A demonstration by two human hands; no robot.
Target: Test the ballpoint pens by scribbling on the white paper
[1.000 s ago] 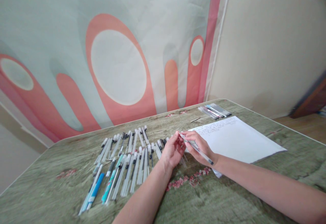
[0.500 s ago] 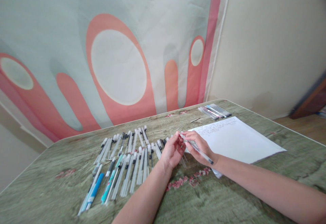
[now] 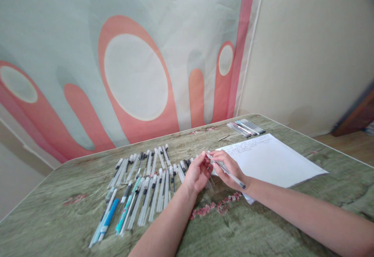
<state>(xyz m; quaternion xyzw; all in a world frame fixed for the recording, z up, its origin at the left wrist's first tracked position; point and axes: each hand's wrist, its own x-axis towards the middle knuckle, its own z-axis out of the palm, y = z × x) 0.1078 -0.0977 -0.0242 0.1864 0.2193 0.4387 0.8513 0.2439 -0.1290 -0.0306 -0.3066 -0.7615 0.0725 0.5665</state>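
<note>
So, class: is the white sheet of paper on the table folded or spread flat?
Spread flat. The white sheet of paper lies open on the table, its far corners and straight edges showing no crease; the right hand hides its near left corner.

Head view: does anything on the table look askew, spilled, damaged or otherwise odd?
Nothing stands out. Loose pens lie fanned in rough rows on the table, a smaller bundle sits at the far edge, and the paper sheet lies flat. Left hand and right hand meet on one clear pen.

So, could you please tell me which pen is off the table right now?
The clear pen gripped in the right hand, left hand at its tip; the rest lie flat.
</note>
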